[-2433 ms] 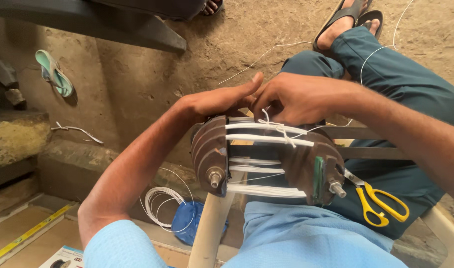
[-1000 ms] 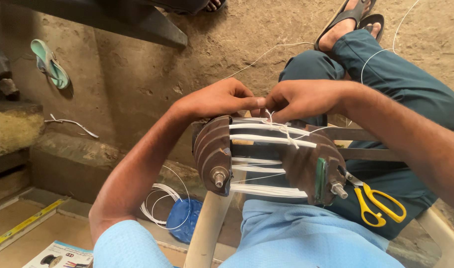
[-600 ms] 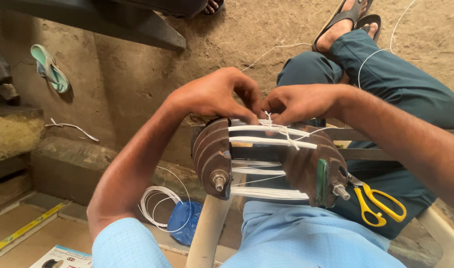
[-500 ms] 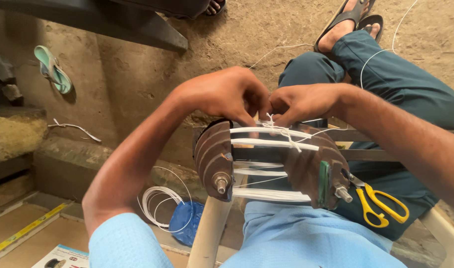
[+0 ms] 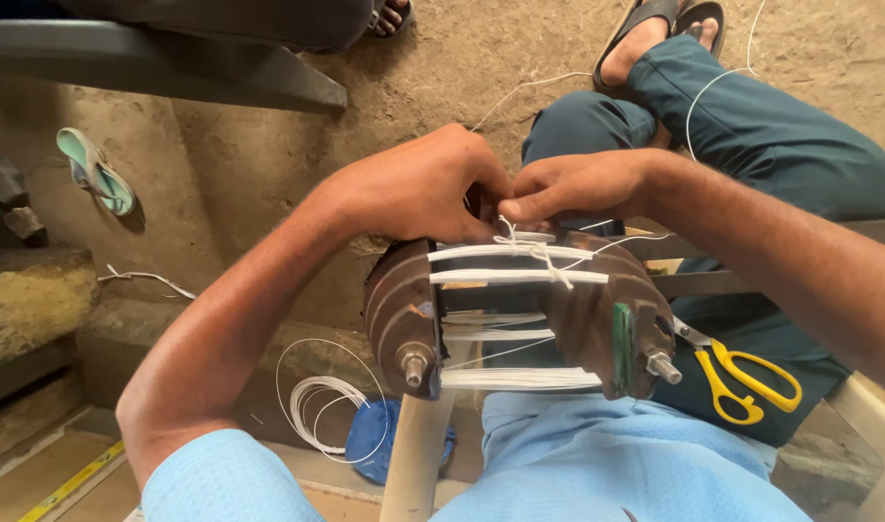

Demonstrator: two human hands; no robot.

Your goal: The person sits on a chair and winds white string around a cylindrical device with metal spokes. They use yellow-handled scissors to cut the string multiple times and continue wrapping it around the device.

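Observation:
A brown wooden winding former, two disc ends on a metal shaft, sits on a pale post in front of me. White cords run across it between the discs, with a knot on the top ones. My left hand and my right hand meet at the former's far top edge. Fingertips of both hands pinch the thin white cord there.
Yellow-handled scissors lie on my teal trouser leg at right. A coil of white cord and a blue object lie below left. A green sandal rests on the dirt floor. Another person's foot shows at top.
My left hand has shifted right and curled over the former's top edge, closer to my right hand. The right hand has stayed pinching the cord.

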